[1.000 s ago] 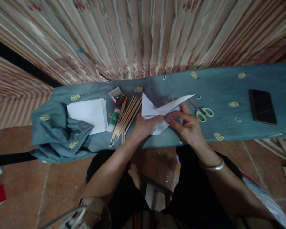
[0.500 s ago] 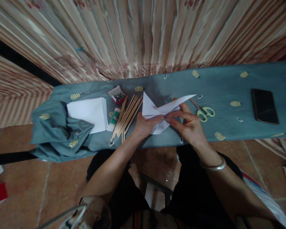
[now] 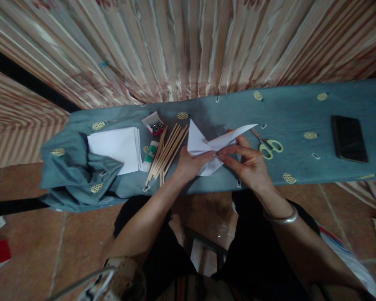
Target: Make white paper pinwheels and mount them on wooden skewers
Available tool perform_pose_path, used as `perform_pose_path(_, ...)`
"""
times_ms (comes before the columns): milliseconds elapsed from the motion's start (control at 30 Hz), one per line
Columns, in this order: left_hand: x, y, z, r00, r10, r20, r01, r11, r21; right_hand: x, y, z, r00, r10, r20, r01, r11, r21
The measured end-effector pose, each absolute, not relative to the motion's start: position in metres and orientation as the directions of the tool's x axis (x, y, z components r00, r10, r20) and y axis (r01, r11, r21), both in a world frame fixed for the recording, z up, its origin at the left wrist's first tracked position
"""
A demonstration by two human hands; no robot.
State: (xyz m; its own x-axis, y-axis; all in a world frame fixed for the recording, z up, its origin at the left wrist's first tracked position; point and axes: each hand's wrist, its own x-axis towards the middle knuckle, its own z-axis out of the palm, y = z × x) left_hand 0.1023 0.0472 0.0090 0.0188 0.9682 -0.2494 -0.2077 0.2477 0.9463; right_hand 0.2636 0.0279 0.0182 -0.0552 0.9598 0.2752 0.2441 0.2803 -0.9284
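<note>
A white paper pinwheel (image 3: 198, 139), with pointed folded blades, is held just above the cloth between my two hands. My left hand (image 3: 191, 164) grips it from the lower left, the thumb pressing near its centre. With thumb and forefinger, my right hand (image 3: 247, 162) pinches a small shiny metal piece (image 3: 218, 154), seemingly a thumbtack, at that centre. Other fingers of the right hand reach behind the paper. Whether the point pierces the paper is hidden by the fingertips.
Left of my hands lie several wooden sticks (image 3: 167, 154), a glue stick (image 3: 149, 156), an open box of thumbtacks (image 3: 154, 124) and a stack of white paper (image 3: 114, 146). Rightward are green-handled scissors (image 3: 269, 147) and a black phone (image 3: 349, 139). Patterned cloth (image 3: 301, 113) covers the narrow table.
Both hands keep almost the same hold on the pinwheel. The view has shifted very slightly; nothing was let go or taken up.
</note>
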Motion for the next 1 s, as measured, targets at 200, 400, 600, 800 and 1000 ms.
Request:
perform_pose_path(200,0.101,0.047,0.010,0.042,0.976,-0.212,-0.201,0.216,0.956,0.264,0.029,0.018,-0.055,0.970,0.237,0.204,0.243,-0.948)
perform_pose_path(400,0.098,0.046,0.014,0.072,0.972,-0.225,-0.190,0.235,0.953,0.263,0.029,0.020,-0.048,0.990,0.136,0.107,0.140,-0.984)
perform_pose_path(600,0.098,0.046,0.014,0.101,0.969,-0.225,-0.221,0.242,0.945,0.262,0.028,0.019,-0.018,0.998,0.054,0.075,0.055,-0.996)
perform_pose_path(800,0.098,0.046,0.015,0.093,0.964,-0.248,-0.242,0.264,0.934,0.263,0.028,0.018,-0.015,0.999,0.052,0.090,0.053,-0.994)
perform_pose_path(1000,0.099,0.044,0.022,0.127,0.965,-0.229,-0.286,0.257,0.923,0.263,0.029,0.018,-0.018,0.998,0.057,0.104,0.059,-0.993)
